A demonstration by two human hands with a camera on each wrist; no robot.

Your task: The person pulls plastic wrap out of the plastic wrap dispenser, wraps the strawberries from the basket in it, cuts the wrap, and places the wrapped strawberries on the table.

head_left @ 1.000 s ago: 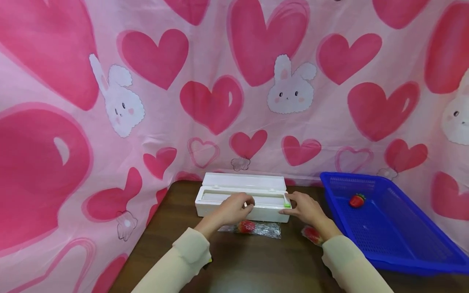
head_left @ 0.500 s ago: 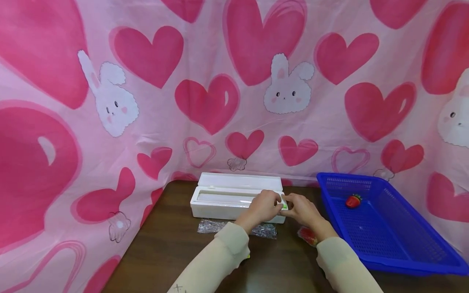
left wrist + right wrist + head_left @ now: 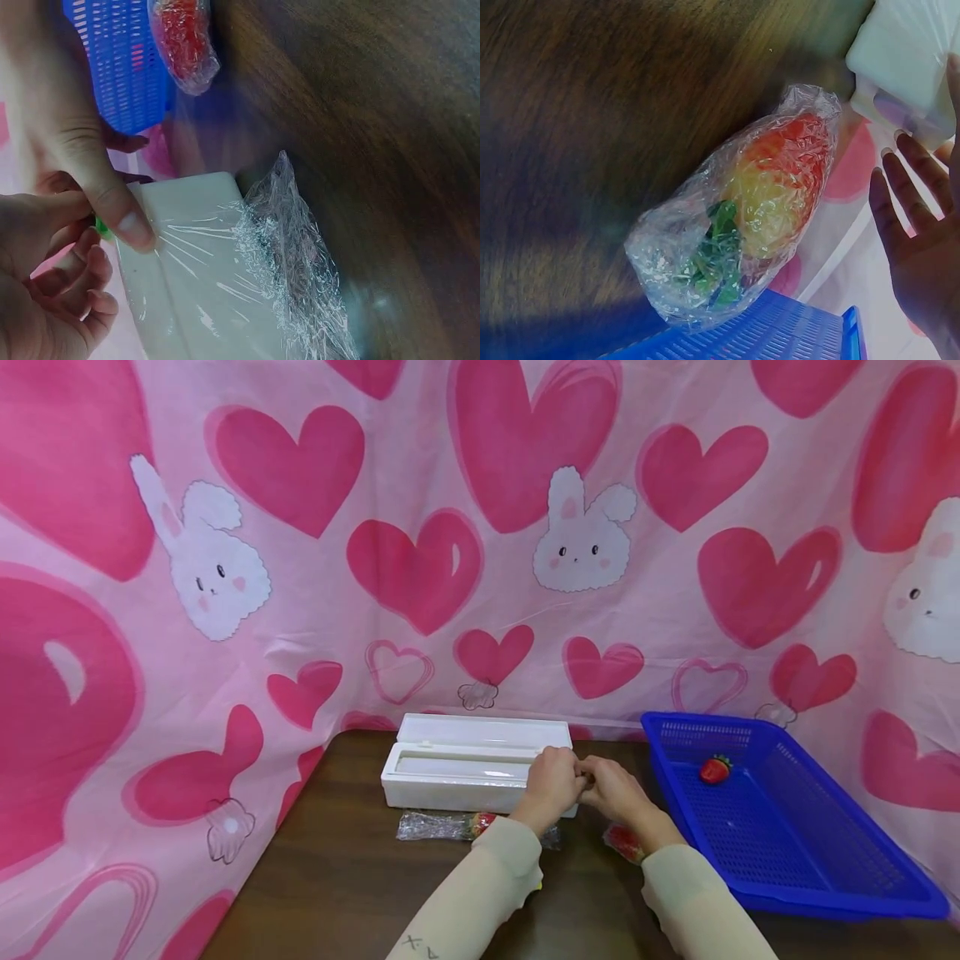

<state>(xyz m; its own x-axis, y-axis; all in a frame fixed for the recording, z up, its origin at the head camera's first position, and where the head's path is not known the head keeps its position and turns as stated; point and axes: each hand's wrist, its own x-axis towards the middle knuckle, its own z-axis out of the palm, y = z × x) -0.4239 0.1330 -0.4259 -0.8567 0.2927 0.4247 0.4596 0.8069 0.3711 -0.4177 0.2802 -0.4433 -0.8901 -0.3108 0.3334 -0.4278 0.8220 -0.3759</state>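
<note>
A long white cling film dispenser point(image 3: 457, 789) stands at the back of the table, its lid point(image 3: 483, 731) tipped back. At its right end my two hands meet. My left hand point(image 3: 45, 277) has curled fingertips at a small green slide cutter point(image 3: 103, 228), mostly covered by fingers. My right hand point(image 3: 75, 142) holds the dispenser's end, thumb on its film-covered face; the other fingers look extended in the right wrist view. In front lies crumpled cling film point(image 3: 431, 825) with a strawberry point(image 3: 480, 822) on it, partly behind my left sleeve. A film-wrapped strawberry point(image 3: 769, 195) lies below my right hand.
A blue plastic basket point(image 3: 817, 893) stands on the right of the dark wooden table point(image 3: 322, 868), with an unwrapped strawberry point(image 3: 715, 769) inside. A pink heart-patterned cloth point(image 3: 510, 585) hangs close behind the dispenser and basket.
My left hand has moved right along the dispenser, from its middle to the right end beside my right hand. The right hand stays at that end. The view has turned slightly right.
</note>
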